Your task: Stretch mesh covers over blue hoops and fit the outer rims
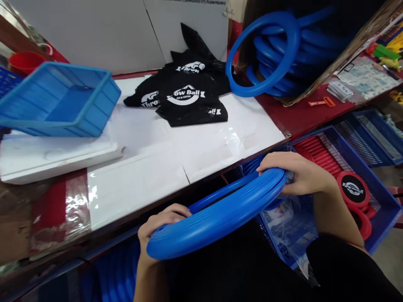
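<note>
A blue plastic ring [217,218] is tilted in front of my body, below the table's front edge. My left hand [165,224] wraps round its left side, fingers over the top. My right hand [294,174] grips the ring's right end, with the thumb and fingers closed on the rim. A groove runs along the ring's outer side near my right hand. Black mesh cloth pieces [189,98] with white "Throw Ball" print lie in a loose pile on the white tabletop [145,172], beyond both hands.
A cardboard box [330,67] at the back right holds several blue rings [267,86]. An empty blue bin [63,98] sits on a white slab at left. Below right, a blue crate [382,209] holds red paddle-like pieces [354,188]. An orange tool [321,102] lies on the red surface.
</note>
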A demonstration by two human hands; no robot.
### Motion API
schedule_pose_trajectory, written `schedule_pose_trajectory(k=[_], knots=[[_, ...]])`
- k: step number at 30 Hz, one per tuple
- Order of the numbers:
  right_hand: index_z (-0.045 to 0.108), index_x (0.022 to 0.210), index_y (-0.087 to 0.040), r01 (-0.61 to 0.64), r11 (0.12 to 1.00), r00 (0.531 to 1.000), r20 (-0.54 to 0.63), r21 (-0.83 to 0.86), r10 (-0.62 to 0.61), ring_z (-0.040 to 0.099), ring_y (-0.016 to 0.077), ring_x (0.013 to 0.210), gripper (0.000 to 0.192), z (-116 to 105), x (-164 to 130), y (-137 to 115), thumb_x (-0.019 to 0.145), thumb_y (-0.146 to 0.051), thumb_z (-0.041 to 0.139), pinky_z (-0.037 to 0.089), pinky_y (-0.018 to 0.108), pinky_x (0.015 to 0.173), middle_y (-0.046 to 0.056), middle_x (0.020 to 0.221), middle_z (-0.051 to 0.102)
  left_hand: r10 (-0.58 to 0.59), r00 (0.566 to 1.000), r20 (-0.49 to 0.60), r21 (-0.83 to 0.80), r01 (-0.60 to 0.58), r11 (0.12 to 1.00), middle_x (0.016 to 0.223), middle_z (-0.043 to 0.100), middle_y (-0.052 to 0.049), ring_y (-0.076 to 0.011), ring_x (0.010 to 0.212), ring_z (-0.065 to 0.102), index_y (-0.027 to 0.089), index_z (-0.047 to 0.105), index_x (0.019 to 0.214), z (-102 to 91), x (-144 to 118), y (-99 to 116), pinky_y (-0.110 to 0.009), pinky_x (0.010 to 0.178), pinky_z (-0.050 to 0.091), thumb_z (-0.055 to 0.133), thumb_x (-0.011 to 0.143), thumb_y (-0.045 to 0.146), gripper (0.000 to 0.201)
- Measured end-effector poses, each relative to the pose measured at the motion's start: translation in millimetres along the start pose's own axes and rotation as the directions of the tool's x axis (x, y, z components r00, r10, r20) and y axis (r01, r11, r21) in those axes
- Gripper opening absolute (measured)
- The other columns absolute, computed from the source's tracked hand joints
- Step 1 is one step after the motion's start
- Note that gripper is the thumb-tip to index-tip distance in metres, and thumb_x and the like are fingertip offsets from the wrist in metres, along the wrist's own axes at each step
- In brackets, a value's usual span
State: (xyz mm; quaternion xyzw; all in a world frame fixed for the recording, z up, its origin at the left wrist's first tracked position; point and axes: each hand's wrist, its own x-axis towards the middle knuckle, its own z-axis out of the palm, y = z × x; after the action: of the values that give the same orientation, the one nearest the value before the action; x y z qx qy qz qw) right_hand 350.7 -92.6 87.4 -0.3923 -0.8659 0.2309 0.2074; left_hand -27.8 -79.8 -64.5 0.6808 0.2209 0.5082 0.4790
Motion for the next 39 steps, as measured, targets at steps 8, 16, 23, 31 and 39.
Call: schedule_pose_trajectory(k=[8, 16, 23, 31, 39], knots=[[0.067, 0.114, -0.016, 0.008, 0.984, 1.000, 0.027, -0.177, -0.003, 0.070, 0.0186, 0.079, 0.022, 22.3, 6.2, -16.9, 0.095, -0.027, 0.067, 0.051, 0.028, 0.071, 0.005, 0.091, 0.073, -0.114, 0.957, 0.265, 0.479, -0.028, 0.878, 0.119, 0.079, -0.012, -0.0285, 0.103, 0.079, 0.022, 0.067, 0.135, 18.3, 45.2, 43.4, -0.040, 0.093, 0.066, 0.078, 0.092, 0.054, 0.055], [0.062, 0.131, -0.014, 0.002, 0.979, 0.994, 0.112, -0.201, 0.020, 0.073, 0.0225, 0.091, 0.044, 23.8, 5.2, -29.8, 0.101, -0.046, 0.068, 0.056, 0.033, 0.078, 0.011, 0.108, 0.075, 0.094, 0.925, 0.367, 0.477, -0.275, 0.835, 0.116, 0.080, -0.014, -0.0258, 0.100, 0.080, 0.015, 0.063, 0.136, 55.8, 70.4, 51.4, -0.036, 0.088, 0.066, 0.067, 0.103, 0.041, 0.043], [0.062, 0.133, -0.015, 0.052, 0.980, 0.998, -0.020, -0.193, -0.057, 0.074, 0.0209, 0.092, 0.036, 30.0, -0.5, -36.6, 0.104, -0.037, 0.064, 0.056, 0.031, 0.080, 0.011, 0.109, 0.079, 0.168, 0.952, 0.258, 0.389, -0.261, 0.883, 0.110, 0.083, -0.010, -0.0231, 0.094, 0.082, 0.017, 0.070, 0.124, 51.5, 64.8, 52.6, -0.031, 0.085, 0.067, 0.074, 0.098, 0.034, 0.032], [0.064, 0.131, -0.016, 0.060, 0.971, 0.995, -0.062, -0.231, -0.076, 0.075, 0.0209, 0.087, 0.036, 37.3, 2.7, -40.6, 0.102, -0.038, 0.066, 0.057, 0.032, 0.077, 0.010, 0.106, 0.080, 0.157, 0.963, 0.218, 0.369, -0.230, 0.900, 0.109, 0.083, -0.010, -0.0244, 0.090, 0.082, 0.019, 0.073, 0.124, 50.9, 63.8, 54.7, -0.033, 0.082, 0.067, 0.078, 0.094, 0.031, 0.033], [0.056, 0.145, -0.021, -0.063, 0.998, 0.998, -0.009, 0.004, 0.063, 0.077, 0.0205, 0.097, 0.054, 11.1, -11.4, -11.4, 0.094, -0.036, 0.068, 0.059, 0.031, 0.087, 0.007, 0.110, 0.078, 0.216, 0.976, 0.012, -0.047, -0.215, 0.975, 0.094, 0.083, -0.009, -0.0247, 0.076, 0.079, 0.020, 0.078, 0.125, -7.1, 42.3, 18.1, -0.035, 0.070, 0.067, 0.077, 0.094, 0.045, 0.040]])
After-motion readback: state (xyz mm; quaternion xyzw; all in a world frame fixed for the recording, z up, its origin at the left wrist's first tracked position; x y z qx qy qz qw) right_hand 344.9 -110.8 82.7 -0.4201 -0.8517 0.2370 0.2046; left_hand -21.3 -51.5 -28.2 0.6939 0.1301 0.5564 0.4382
